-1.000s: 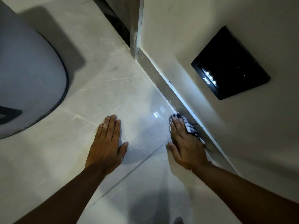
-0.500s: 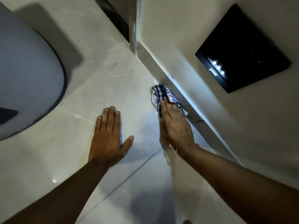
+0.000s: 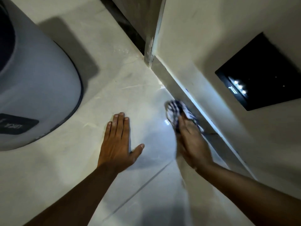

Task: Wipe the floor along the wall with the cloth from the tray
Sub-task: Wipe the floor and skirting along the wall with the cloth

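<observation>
Glossy pale floor [image 3: 133, 88] beside wall [image 3: 203, 46]

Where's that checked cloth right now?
In the head view, the checked cloth lies on the floor right of centre, under the right hand's fingers and close against the skirting at the foot of the wall.

No text reads clearly: the marks on the grey appliance's dark label [image 3: 16, 126] and the black wall panel [image 3: 260, 74] are illegible.

Pale glossy floor tiles [image 3: 68, 160] are met by a beige wall [image 3: 211, 38] with a skirting [image 3: 177, 88]. A black panel [image 3: 260, 72] with small lights is set in the wall. A white rounded appliance [image 3: 35, 82] is seen at left.
</observation>
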Demonstrator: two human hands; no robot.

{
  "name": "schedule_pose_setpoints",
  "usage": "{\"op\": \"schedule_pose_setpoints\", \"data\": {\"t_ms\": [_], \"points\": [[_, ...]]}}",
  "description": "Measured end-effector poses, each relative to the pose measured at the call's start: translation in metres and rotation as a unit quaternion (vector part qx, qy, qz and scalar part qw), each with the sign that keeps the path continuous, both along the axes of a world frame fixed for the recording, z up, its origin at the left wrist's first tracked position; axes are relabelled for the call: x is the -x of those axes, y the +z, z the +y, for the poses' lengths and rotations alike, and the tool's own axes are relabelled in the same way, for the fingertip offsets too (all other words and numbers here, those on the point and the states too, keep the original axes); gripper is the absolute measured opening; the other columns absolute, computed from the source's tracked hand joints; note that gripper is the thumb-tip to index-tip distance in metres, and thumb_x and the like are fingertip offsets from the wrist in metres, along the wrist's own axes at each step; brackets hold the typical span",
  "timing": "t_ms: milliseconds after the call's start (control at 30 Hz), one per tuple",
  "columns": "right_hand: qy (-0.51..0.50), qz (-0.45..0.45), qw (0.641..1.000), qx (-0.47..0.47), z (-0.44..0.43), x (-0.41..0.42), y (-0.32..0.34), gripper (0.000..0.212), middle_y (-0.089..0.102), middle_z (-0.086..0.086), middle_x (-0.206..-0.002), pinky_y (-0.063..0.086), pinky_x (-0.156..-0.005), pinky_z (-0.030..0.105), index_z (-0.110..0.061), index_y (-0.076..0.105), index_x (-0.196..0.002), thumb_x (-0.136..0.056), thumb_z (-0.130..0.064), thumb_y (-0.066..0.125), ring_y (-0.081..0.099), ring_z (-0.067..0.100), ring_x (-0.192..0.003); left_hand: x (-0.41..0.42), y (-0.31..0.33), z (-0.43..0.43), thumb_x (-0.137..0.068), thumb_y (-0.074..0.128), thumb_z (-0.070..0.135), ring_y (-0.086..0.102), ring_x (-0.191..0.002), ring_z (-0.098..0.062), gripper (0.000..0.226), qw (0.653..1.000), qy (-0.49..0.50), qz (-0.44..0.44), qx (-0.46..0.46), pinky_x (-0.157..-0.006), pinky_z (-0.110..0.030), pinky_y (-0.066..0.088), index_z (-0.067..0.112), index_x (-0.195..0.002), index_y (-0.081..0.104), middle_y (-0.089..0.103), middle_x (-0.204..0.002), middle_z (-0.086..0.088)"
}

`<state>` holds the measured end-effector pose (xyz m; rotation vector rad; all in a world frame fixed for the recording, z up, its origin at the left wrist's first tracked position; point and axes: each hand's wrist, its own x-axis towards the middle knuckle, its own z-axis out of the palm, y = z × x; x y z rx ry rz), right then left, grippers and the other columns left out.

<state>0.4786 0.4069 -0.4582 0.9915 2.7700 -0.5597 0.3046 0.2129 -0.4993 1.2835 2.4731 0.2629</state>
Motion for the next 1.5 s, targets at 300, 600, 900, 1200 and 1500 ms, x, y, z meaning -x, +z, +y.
{"op": "schedule_pose_setpoints", "data": {"t_ms": [300,600,900,1200,1500], "points": [[0.035,0.032,0.998,-0.049,0.023,0.107,-0.029,0.060,0.016,0.009,-0.163,0.010,-0.123,0.034,-0.010,0.014,-0.153,-0.097,-0.002,0.033,0.015,0.023,-0.150,0.024,-0.003,0.007,-0.087,0.038,0.073,-0.002,-0.157,-0.031,0.104,1.000,0.018,0.010,-0.005,-0.127,-0.049,0.009,0.006,-0.159,0.005,0.001,-0.170,-0.015],[0.037,0.064,0.996,-0.048,0.036,0.218,-0.025,0.069,0.021,0.012,-0.161,0.011,-0.122,0.033,-0.007,0.017,-0.152,-0.088,0.004,0.039,0.019,0.027,-0.148,0.021,-0.013,0.007,-0.088,0.035,0.074,0.007,-0.156,-0.035,0.102,0.998,0.016,0.054,-0.012,-0.126,-0.051,0.011,0.001,-0.157,0.014,0.012,-0.167,-0.022],[-0.022,0.026,0.998,-0.044,0.004,0.058,-0.018,0.060,0.034,0.016,-0.154,0.026,-0.118,0.040,-0.010,0.022,-0.151,-0.094,-0.003,0.040,0.033,0.031,-0.141,0.002,0.002,0.007,-0.084,0.035,0.072,0.000,-0.156,-0.036,0.106,0.999,-0.010,0.034,0.017,-0.127,-0.052,0.006,0.001,-0.157,0.007,0.004,-0.168,-0.021],[-0.058,-0.098,0.993,-0.041,-0.042,-0.198,0.000,0.054,0.037,0.018,-0.153,0.032,-0.115,0.049,-0.003,0.029,-0.148,-0.098,-0.020,0.040,0.039,0.038,-0.136,-0.059,0.000,0.005,-0.084,0.035,0.075,0.001,-0.156,-0.038,0.108,0.994,-0.093,0.053,0.026,-0.126,-0.053,0.007,0.000,-0.157,0.005,0.005,-0.168,-0.024],[-0.042,-0.009,0.998,-0.054,-0.031,-0.128,-0.015,0.060,0.033,0.016,-0.155,0.028,-0.118,0.048,-0.008,0.020,-0.152,-0.099,-0.030,0.038,0.036,0.035,-0.137,-0.064,0.000,0.009,-0.079,0.038,0.083,-0.002,-0.156,-0.036,0.119,0.995,-0.082,0.049,0.031,-0.126,-0.054,0.008,0.000,-0.157,0.001,0.001,-0.168,-0.023]]}}
